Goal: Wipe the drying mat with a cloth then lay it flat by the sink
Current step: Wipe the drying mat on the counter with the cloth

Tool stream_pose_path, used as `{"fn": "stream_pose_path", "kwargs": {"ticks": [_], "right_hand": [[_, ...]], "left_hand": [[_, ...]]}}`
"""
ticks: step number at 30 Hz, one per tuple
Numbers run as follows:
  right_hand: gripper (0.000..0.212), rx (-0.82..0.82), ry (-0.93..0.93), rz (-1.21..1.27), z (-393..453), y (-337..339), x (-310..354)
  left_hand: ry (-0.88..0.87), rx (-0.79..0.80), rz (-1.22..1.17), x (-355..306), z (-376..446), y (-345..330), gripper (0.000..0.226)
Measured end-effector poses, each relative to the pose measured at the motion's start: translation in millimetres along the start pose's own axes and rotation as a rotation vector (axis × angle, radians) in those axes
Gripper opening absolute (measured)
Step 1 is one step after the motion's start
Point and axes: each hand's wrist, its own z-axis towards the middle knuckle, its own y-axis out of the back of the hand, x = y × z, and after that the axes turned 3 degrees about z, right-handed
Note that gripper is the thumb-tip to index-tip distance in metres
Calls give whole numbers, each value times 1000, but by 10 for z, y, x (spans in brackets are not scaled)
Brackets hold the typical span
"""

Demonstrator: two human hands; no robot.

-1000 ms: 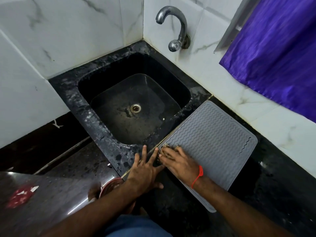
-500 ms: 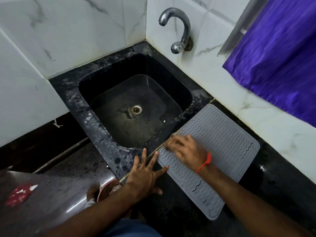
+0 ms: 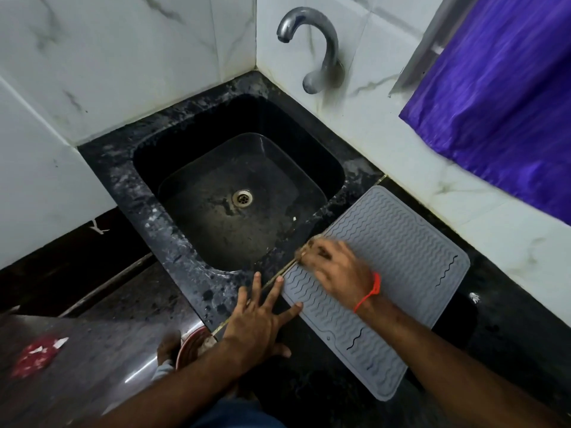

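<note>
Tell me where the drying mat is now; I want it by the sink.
In the head view the grey drying mat lies flat on the dark counter, right of the sink, under the right hand.

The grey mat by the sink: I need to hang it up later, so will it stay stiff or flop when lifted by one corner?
The mat looks thin and lies flat on the counter, so it probably droops. Its wavy ribs should give some grip. Likely light.
</note>
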Motion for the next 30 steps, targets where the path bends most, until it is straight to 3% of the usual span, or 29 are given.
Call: {"fn": "stream_pose_path", "kwargs": {"ticks": [2, 4, 8, 17, 21, 25, 27, 30], "right_hand": [[33, 36, 185, -15, -179, -202, 298], [40, 60, 202, -46, -279, -334, 339], [49, 63, 70, -142, -126, -258, -196], [26, 57, -276, -143, 451, 127, -1658], [25, 80, -424, -161, 727, 170, -2051], [28, 55, -540, -87, 837, 276, -2043], [31, -31, -551, -35, 773, 354, -1835], [34, -150, -350, 92, 435, 371, -1194]], "left_hand": [[11, 14, 11, -8, -4, 10, 91], [13, 20, 17, -18, 6, 22, 90], [-6, 25, 18, -6, 4, 30, 92], [-21, 50, -5, -22, 18, -24, 95], [-35, 106, -26, -23, 39, 19, 95], [-41, 151, -44, 8, 75, 52, 94], [-48, 162, -55, 36, 102, 75, 93], [-48, 132, -39, 53, 142, 113, 94]]}}
